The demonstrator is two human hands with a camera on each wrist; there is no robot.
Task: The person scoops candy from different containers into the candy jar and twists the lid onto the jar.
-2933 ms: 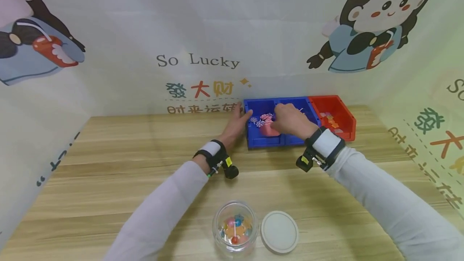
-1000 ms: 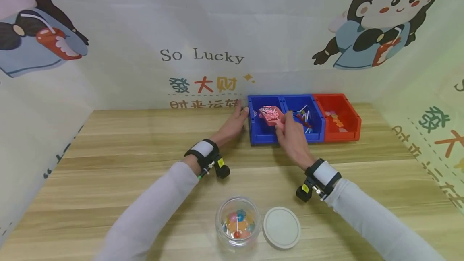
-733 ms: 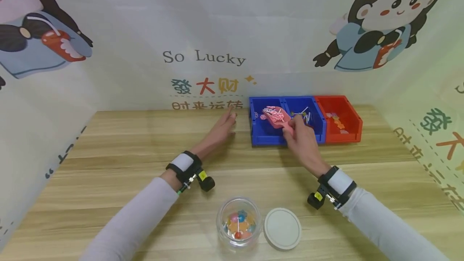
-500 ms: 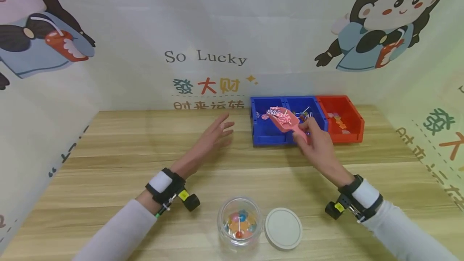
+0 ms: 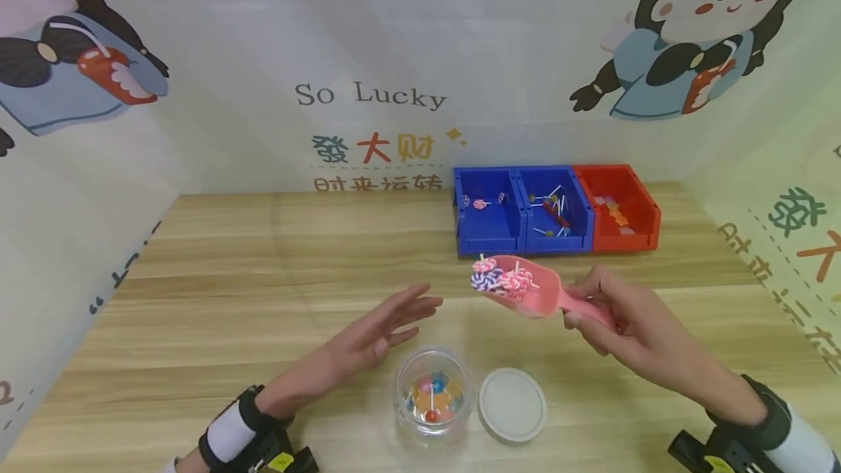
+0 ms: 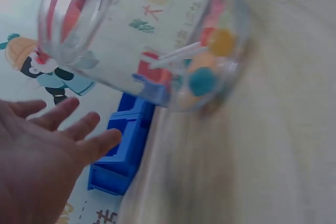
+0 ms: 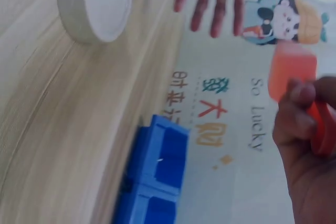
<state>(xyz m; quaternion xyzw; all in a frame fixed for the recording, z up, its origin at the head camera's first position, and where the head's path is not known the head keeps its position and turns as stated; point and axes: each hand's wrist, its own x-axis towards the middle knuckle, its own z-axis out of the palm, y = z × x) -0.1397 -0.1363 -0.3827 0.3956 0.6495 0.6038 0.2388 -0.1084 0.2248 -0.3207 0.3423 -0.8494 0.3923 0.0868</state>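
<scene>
In the head view my right hand grips the handle of a pink scoop. Several pink and purple swirl lollipops lie heaped in its bowl, above the table between the bins and the jar. My left hand hovers with spread fingers just left of a clear jar, apart from it. Inside the jar are colourful candies and a white-sticked lollipop. The left wrist view shows the left hand beside the jar, holding nothing. In the right wrist view, fingers pinch the scoop handle.
A white round lid lies right of the jar. Against the back wall stand two blue bins and a red bin. Few lollipops are in the left bin, small stick lollipops in the middle one, gummy-like pieces in the red.
My right hand has lifted the loaded scoop out of the left blue bin and drawn it nearer. My left hand has left the bin's side and come back towards the jar.
</scene>
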